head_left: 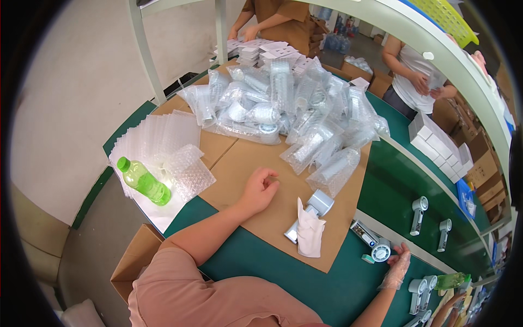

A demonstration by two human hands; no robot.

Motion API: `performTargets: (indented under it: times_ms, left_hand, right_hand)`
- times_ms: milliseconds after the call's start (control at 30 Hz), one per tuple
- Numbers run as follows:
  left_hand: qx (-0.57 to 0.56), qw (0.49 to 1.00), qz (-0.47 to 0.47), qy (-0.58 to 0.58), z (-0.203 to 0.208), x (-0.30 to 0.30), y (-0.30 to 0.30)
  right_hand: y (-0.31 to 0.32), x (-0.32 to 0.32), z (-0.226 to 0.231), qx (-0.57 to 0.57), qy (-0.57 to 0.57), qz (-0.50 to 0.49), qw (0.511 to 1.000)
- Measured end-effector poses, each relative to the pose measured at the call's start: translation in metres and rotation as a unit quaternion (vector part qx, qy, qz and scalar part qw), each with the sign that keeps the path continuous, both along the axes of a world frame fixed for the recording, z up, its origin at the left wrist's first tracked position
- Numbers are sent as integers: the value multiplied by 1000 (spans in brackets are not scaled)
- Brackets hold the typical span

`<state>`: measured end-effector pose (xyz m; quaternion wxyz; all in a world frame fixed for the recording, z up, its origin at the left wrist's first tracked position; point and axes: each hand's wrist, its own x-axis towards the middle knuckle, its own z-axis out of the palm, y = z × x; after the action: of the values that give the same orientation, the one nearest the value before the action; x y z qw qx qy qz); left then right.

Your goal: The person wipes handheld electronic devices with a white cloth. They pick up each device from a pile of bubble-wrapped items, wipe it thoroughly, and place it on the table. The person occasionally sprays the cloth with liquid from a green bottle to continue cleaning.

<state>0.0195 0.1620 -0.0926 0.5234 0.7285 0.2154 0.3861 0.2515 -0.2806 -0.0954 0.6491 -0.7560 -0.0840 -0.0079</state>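
Observation:
My left hand is bare and rests over the brown cardboard sheet, its fingers loosely bent and apart with nothing in them. My right hand, in a thin clear glove, is open beside the round head of a handheld fan. I cannot tell whether its fingertips touch that fan. A small green-and-white piece lies by the fan. Between my hands, a second pale blue fan lies on the cardboard, partly covered by a white cloth.
Bubble-wrapped fans are heaped ahead. Left are bubble bags and a green bottle. More fans lie on the green belt at right. White boxes stand beyond. Co-workers' hands show at the back.

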Motion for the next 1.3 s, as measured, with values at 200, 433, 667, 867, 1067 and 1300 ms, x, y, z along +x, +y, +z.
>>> performTargets:
  times_ms: [200, 433, 667, 867, 1067, 1300]
  left_hand:
    - [31, 999, 10, 27, 9, -3, -2]
    - [36, 999, 14, 28, 5, -4, -1]
    - [32, 999, 2, 5, 3, -1, -1]
    - [40, 999, 4, 4, 1, -1, 0]
    - [43, 999, 7, 2, 3, -2, -1]
    - [48, 999, 5, 9, 6, -2, -1]
  right_hand:
    - [1, -2, 3, -9, 5, 1, 1000]
    - [4, -6, 8, -25, -6, 2, 1000]
    - [4, -7, 8, -19, -2, -8, 1000]
    - [1, -2, 4, -21, -1, -3, 1000]
    - [-1, 0, 3, -20, -1, 5, 1000]
    - [6, -9, 9, -24, -8, -11, 1000]
